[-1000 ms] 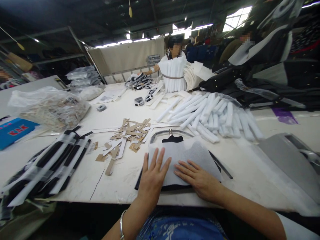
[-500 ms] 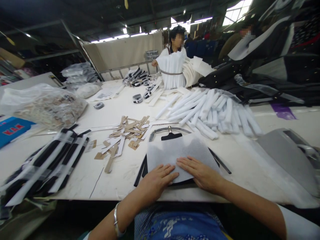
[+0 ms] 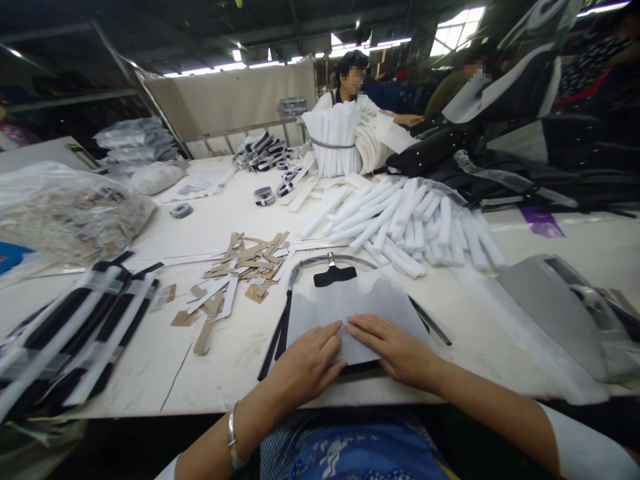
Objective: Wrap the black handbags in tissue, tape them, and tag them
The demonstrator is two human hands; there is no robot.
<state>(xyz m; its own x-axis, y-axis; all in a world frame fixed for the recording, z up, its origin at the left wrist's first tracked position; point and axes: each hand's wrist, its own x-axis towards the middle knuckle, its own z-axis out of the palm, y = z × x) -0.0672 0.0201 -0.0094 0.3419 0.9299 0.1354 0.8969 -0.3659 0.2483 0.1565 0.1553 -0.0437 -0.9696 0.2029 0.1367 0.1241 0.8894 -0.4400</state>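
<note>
A grey-white fabric sheet (image 3: pixel 350 303) lies over a black strap piece at the table's near edge; a black tab with a metal clasp (image 3: pixel 334 273) shows past its far edge. My left hand (image 3: pixel 305 365) rests on the sheet's near left corner, fingers curled and pressing down. My right hand (image 3: pixel 393 347) lies flat beside it on the near edge, fingers stretched toward the left. The two hands almost touch.
Cardboard scraps (image 3: pixel 240 267) lie left of the sheet. A heap of white rolled pieces (image 3: pixel 415 223) is beyond it. Black straps in plastic (image 3: pixel 70 327) sit at left, a grey fabric stack (image 3: pixel 555 313) at right. Another person (image 3: pixel 350 87) works at the far end.
My left hand pulled back from flat on the sheet to its near corner and curled. My right hand drew slightly nearer too. The far person's arm now reaches right.
</note>
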